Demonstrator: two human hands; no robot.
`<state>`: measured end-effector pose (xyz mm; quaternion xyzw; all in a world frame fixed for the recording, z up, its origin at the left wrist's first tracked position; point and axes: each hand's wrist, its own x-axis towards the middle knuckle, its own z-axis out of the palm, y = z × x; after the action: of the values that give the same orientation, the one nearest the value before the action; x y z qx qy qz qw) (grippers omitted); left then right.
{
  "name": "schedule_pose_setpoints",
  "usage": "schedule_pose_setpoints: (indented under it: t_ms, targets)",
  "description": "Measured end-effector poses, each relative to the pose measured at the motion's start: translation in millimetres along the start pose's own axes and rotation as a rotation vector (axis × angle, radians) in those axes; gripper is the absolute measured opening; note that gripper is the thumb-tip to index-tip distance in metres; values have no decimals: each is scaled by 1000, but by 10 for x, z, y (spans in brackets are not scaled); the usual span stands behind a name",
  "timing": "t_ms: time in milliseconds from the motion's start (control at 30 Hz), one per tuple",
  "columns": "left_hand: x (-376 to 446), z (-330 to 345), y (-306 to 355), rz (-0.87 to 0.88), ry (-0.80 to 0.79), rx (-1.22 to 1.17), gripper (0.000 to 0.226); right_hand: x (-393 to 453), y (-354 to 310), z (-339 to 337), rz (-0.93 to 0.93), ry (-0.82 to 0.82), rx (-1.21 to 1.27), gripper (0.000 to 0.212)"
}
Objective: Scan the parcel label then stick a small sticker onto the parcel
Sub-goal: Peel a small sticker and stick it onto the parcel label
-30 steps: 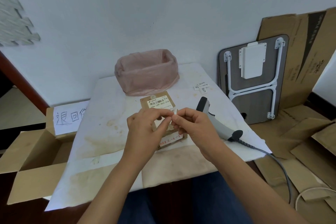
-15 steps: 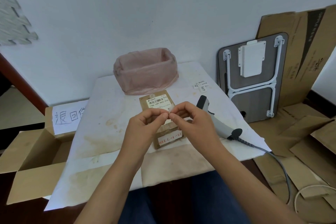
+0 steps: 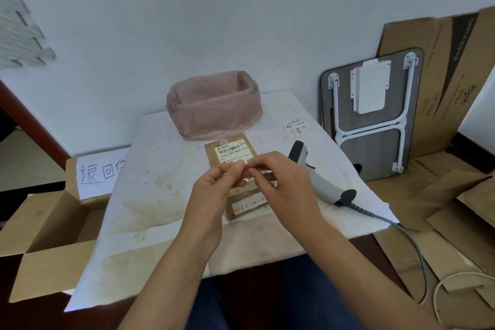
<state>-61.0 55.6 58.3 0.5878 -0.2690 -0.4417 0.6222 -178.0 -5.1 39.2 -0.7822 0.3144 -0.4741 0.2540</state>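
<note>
Fingers of the left hand [image 3: 214, 190] and right hand [image 3: 284, 182] curl inward, tips meeting in a pinch above the parcel [image 3: 235, 166]; what they pinch is too small to tell. Both forearms reach forward. The parcel lies flat on the surface [image 3: 160, 169], scanner [image 3: 318, 177] just beside it, right.

a brown parcel [image 3: 233, 158] with white barcoded label [image 3: 232, 152], pink-lined bin [image 3: 214, 104] and grey-black scanner [image 3: 318, 177] are shown.
</note>
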Motion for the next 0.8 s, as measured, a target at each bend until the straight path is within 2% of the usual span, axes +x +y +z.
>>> schedule_pose_setpoints:
  t_ms: [200, 367, 500, 667, 800]
  targets:
    - [-15, -6, 10, -44, -33, 39, 29, -14, 24, -43, -125, 32, -133, 6]
    - [-4, -8, 22, -55, -16, 15, 17, -18, 32, -34, -130, 52, -122, 4]
    - [-10, -24, 16, -23, -22, 49, 15, -30, 13, -40, -50, 22, -10, 6]
    - [-40, -70, 13, 169, -21, 337, 13, -12, -8, -73, 104, -55, 17, 6]
    - [-44, -75, 37, 230, -9, 520, 11, 47, -16, -75, 211, -99, 14, 5]
